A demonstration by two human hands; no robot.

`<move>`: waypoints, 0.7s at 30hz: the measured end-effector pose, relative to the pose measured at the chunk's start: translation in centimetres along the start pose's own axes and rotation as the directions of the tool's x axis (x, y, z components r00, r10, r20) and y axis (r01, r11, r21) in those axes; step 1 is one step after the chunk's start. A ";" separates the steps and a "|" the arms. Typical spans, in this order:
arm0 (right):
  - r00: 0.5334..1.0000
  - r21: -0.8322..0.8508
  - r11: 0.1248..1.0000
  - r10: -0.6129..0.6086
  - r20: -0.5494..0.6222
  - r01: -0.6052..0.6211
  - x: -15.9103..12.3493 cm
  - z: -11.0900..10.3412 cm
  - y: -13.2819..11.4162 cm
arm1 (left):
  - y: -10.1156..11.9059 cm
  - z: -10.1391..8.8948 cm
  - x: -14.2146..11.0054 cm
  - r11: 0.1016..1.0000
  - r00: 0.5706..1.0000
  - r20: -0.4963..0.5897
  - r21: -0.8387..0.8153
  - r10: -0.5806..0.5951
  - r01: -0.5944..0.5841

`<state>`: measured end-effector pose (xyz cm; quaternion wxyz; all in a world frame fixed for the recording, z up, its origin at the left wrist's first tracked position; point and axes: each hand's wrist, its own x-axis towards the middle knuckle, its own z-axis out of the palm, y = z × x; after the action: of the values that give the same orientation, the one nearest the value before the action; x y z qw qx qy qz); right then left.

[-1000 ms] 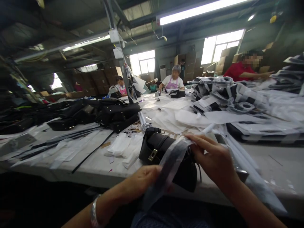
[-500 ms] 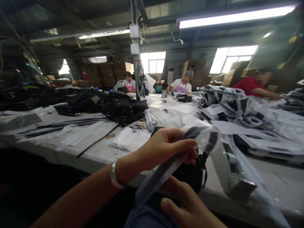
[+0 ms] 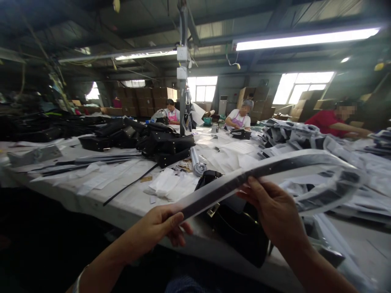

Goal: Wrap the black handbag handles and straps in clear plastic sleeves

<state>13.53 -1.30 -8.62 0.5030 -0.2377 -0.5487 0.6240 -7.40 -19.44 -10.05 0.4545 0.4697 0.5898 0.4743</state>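
Both my hands hold a long black strap in a clear plastic sleeve [image 3: 275, 173], stretched across in front of me and curling back on itself at the right. My left hand [image 3: 159, 228] pinches its lower left end, fingers closed. My right hand [image 3: 275, 207] grips it near the middle from below. Under the strap, a small black handbag [image 3: 241, 230] with a gold clasp sits at the near edge of the white table [image 3: 128, 199].
A heap of black bags [image 3: 146, 140] and loose black straps [image 3: 91, 160] lie at the left. White paper pieces [image 3: 171, 183] and a foil roll [image 3: 197, 160] sit mid-table. Bagged goods [image 3: 299, 134] pile at the right. Three people sit at the far side.
The sleeved strap has been pulled out lengthwise and raised. My left hand slid down to its left end; my right hand came up from below to hold its middle.
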 end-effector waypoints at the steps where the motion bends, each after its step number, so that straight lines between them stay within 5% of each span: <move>1: 1.000 0.008 1.000 -0.022 -0.012 0.023 0.5 0.2 -0.2 | 0.0 -0.3 -0.3 1.000 0.998 -0.055 -0.005 0.017 -0.017; 4: 0.999 -0.069 0.997 -0.025 0.021 0.027 1.1 0.7 -1.2 | 1.0 -1.7 -0.4 0.984 0.945 -0.282 0.100 0.168 -0.146; 6: 0.979 -0.247 0.969 0.034 0.203 0.017 0.5 0.9 -2.5 | 2.5 -3.0 0.0 0.954 0.868 -0.406 0.205 0.285 -0.218; 9: 0.863 -0.486 0.801 -0.073 0.500 0.349 -1.1 1.4 -5.6 | 5.8 -4.9 0.8 0.861 0.691 -0.516 0.349 0.507 -0.371; 11: 0.715 -0.536 0.475 -0.427 0.554 0.698 -1.9 2.2 -8.4 | 8.9 -5.7 1.4 0.737 0.528 -0.516 0.436 0.675 -0.516; 12: 0.573 -0.560 0.249 -0.625 0.531 0.790 -1.9 2.8 -9.9 | 10.6 -5.9 1.7 0.659 0.444 -0.493 0.475 0.748 -0.583; 14: 0.358 -0.628 -0.095 -0.752 0.554 0.772 -1.1 4.2 -12.6 | 14.1 -5.9 2.0 0.509 0.305 -0.424 0.539 0.853 -0.671; 15: 0.329 -0.665 -0.177 -0.760 0.561 0.726 -0.4 4.8 -13.7 | 15.9 -5.8 2.0 0.447 0.250 -0.393 0.565 0.885 -0.694; 16: 0.352 -0.697 -0.200 -0.747 0.563 0.689 0.4 5.3 -14.6 | 17.6 -5.7 2.0 0.397 0.202 -0.368 0.595 0.908 -0.699; 18: 0.527 -0.735 -0.093 -0.637 0.562 0.672 2.1 5.9 -15.8 | 20.6 -5.4 1.9 0.292 0.094 -0.316 0.671 0.944 -0.682; 20: 0.718 -0.720 0.159 -0.365 0.593 0.675 3.5 5.7 -16.3 | 23.2 -5.6 2.0 0.175 0.011 -0.214 0.765 0.977 -0.620; 21: 0.757 -0.692 0.310 -0.207 0.620 0.652 3.9 5.3 -16.4 | 24.4 -6.1 2.1 0.131 0.006 -0.156 0.804 0.988 -0.580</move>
<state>13.55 -1.93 9.04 0.3232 -0.1618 -0.9253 0.1150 -10.67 -15.52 14.62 -0.3349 0.6094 0.4030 0.5950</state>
